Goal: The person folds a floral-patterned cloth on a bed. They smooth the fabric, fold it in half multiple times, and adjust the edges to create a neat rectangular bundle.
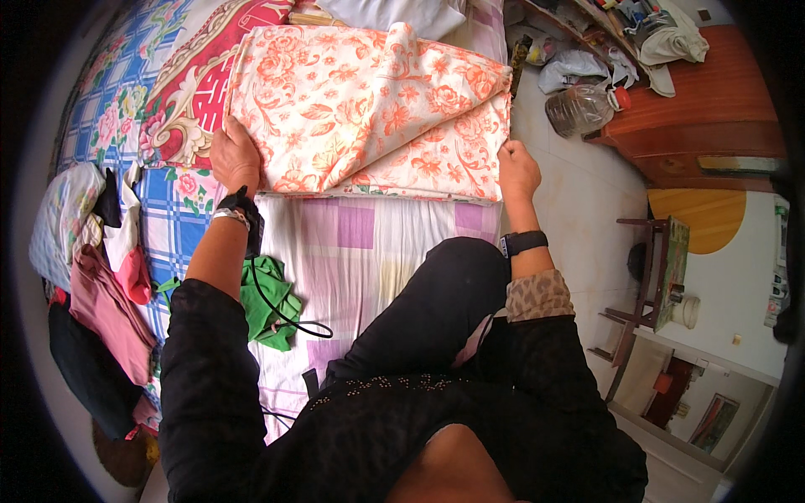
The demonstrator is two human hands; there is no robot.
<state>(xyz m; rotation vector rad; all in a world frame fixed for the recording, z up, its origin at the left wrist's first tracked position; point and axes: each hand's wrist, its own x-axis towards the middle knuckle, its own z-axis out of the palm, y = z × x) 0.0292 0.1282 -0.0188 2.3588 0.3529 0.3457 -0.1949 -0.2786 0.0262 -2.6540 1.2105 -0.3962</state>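
Note:
A white cloth with orange flowers [335, 101], folded into a wide rectangle like a bed sheet, lies on the bed in front of me. Its upper layer has a loose fold running diagonally toward the far right corner. My left hand [235, 157] is closed on the near left edge, thumb on top and the other fingers hidden beneath. At the right edge, my right hand [519, 170] is closed in a pinch on the near corner. Under the near edge a thin strip of another printed layer shows.
Beneath lies a purple-and-white checked bedsheet [335, 230]. A red patterned cloth [189, 92] and blue plaid bedding [180, 210] are on the left, with crumpled clothes [105, 293] beyond. A green cloth [270, 306] lies by my left forearm. On the right floor stands a large clear bottle [579, 109] near a wooden cabinet [704, 109].

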